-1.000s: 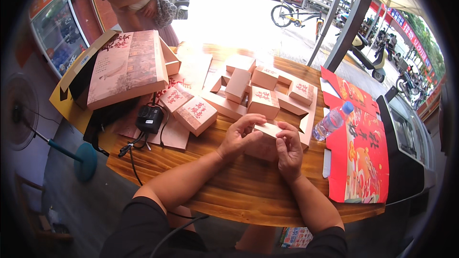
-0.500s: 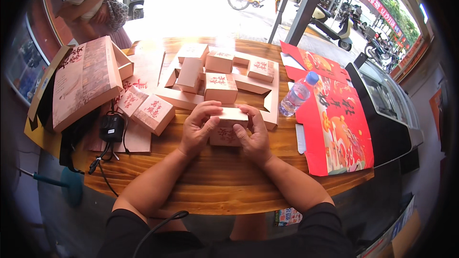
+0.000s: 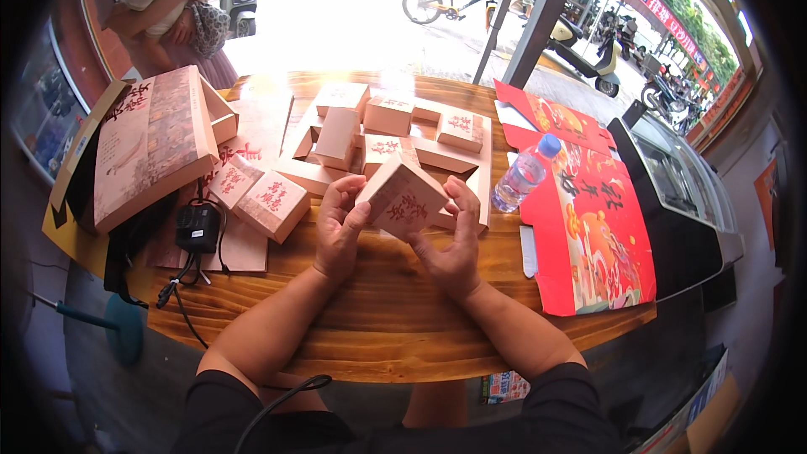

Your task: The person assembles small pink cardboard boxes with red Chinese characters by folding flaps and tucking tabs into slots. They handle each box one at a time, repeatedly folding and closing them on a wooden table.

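Observation:
A small pink cardboard box [image 3: 402,197] with red printed characters is held tilted above the wooden table [image 3: 370,319], between both hands. My left hand [image 3: 339,227] grips its left side with fingers curled over the edge. My right hand [image 3: 455,240] supports its right side and underside. Just behind the held box lie several more small pink boxes [image 3: 387,118], some folded up and some still flat, on a flat pink sheet.
A large pink lidded box [image 3: 147,143] stands at the left, two small boxes [image 3: 269,202] beside it. A black power adapter [image 3: 197,227] with cables lies nearby. A plastic water bottle [image 3: 523,172] and red flat cartons [image 3: 588,210] are at the right. A person [image 3: 164,0] stands beyond the table.
The box has been raised off the table and turned so its printed face shows; both hands now hold it by the sides instead of pressing on its top.

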`<state>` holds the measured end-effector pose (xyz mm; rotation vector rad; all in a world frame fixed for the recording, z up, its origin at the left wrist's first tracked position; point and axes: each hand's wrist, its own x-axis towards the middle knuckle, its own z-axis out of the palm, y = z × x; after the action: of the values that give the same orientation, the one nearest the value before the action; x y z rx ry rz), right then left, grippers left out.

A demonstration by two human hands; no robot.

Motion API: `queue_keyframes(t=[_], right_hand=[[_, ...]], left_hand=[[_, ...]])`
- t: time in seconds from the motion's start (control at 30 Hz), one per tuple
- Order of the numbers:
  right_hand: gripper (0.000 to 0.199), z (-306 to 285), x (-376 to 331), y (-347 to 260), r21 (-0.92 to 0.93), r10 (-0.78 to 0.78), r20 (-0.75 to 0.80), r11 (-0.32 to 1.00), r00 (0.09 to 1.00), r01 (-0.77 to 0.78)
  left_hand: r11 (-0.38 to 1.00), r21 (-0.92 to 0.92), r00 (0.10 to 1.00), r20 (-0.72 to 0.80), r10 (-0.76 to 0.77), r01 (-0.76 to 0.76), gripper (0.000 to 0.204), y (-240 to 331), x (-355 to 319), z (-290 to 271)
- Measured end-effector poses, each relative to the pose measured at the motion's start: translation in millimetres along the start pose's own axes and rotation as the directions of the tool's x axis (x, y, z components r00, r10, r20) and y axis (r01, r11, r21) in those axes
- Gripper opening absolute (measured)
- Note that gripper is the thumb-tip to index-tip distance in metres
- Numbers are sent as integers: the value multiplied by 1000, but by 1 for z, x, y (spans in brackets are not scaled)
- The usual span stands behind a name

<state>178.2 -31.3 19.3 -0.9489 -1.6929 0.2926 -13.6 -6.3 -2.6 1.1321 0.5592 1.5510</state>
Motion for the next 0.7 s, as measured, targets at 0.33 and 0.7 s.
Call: queue_keyframes(t=[0.33, 0.7], right_hand=[[106, 0, -1, 5, 27, -41, 116, 999, 992, 38], [68, 10, -10, 12, 588, 273, 180, 740, 945, -326]], left_hand=[[998, 42, 992, 112, -52, 47, 54, 2, 0, 4], [993, 85, 989, 120, -92, 82, 51, 1, 0, 4]])
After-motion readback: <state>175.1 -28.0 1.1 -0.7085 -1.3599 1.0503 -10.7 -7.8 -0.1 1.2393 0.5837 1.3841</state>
